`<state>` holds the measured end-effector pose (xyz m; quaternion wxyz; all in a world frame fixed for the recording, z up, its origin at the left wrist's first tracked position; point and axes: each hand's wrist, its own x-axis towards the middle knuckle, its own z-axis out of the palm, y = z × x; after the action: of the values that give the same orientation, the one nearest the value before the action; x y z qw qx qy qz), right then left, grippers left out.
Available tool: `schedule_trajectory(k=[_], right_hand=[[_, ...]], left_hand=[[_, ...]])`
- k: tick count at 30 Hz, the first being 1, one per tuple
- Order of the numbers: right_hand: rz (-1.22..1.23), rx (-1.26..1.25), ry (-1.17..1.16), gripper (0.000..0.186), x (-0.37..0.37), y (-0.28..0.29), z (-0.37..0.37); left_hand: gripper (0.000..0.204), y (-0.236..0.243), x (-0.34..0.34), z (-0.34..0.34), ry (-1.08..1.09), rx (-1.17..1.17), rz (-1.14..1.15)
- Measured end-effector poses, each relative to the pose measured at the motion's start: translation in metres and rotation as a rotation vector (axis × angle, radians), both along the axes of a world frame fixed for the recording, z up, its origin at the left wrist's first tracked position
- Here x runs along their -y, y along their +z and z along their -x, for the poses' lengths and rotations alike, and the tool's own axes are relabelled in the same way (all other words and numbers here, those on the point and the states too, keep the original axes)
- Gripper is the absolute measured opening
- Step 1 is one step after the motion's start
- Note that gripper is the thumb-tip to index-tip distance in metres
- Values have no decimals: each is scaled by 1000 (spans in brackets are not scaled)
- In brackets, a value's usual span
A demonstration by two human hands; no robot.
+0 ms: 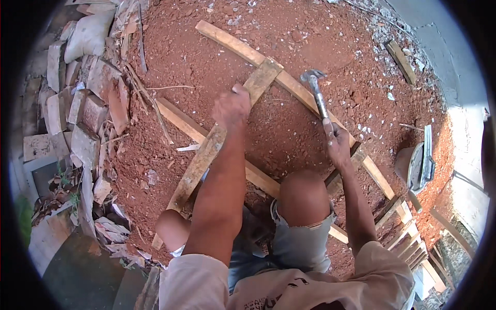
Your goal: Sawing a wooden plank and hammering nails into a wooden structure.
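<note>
My left hand point(231, 107) is closed around a wooden plank point(199, 163), which lies slantwise across two long wooden strips. The plank's far end overlaps the farther strip point(230, 44); lower down it crosses the nearer strip point(181, 121). In my right hand point(336, 140) is a claw hammer point(319, 95), gripped by the lower handle, its metal head pointing away from me over the farther strip. Close to my right wrist, another crosspiece point(336, 182) joins the strips, partly hidden by my knee and forearm.
Red, crumbly soil point(320, 31) lies under the wood. Stacked broken bricks and tiles point(85, 137) and a pale sack point(90, 36) line the left. At right are a bucket point(405, 163), a short board point(401, 62), a slatted wooden piece point(408, 240) and a wall point(467, 150).
</note>
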<state>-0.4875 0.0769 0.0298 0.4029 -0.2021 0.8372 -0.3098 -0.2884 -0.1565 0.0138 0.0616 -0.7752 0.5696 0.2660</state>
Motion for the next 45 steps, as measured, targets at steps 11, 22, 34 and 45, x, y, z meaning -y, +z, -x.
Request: schedule_trajectory(k=[11,22,34,45], right_hand=[[881,-106,86,55,73,133,-31],[194,844,-184,54,66,26,-19],[60,245,75,53,70,62,-19],[18,-382,408,58,66,65,-35]], left_hand=[[71,-5,3,-7,4,-30,-32],[71,-3,5,-3,31,-23,-112],[66,-2,6,-4,50,-25,-74],[70,14,4,-5,32,-10,-74]])
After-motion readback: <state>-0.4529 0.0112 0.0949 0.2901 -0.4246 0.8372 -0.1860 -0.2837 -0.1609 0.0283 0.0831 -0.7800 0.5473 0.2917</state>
